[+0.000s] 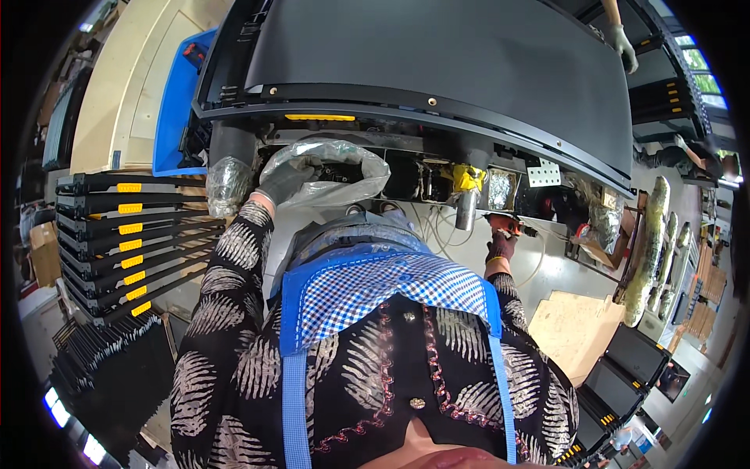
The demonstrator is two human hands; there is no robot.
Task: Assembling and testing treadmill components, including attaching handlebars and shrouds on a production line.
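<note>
My left hand (285, 184), in a dark grey glove, reaches over the near rim of a clear plastic bag (367, 181) that lies open below the bench edge. Its fingers are down inside the bag's mouth, and what they touch is hidden. Further right, my right hand (501, 248), in a dark reddish glove, is closed round a red power drill (506, 225) just below the bench's front. Beyond both hands lies a large flat black metal panel (437, 51) with several brass-coloured holes along its near frame.
Stacked black frames with yellow labels (129, 245) stand at left, near a blue bin (173, 105). A metal tube with yellow wrap (466, 207) hangs between my hands. A cardboard sheet (574, 328) lies at right. Another person's gloved hand (623, 48) is at the panel's far right.
</note>
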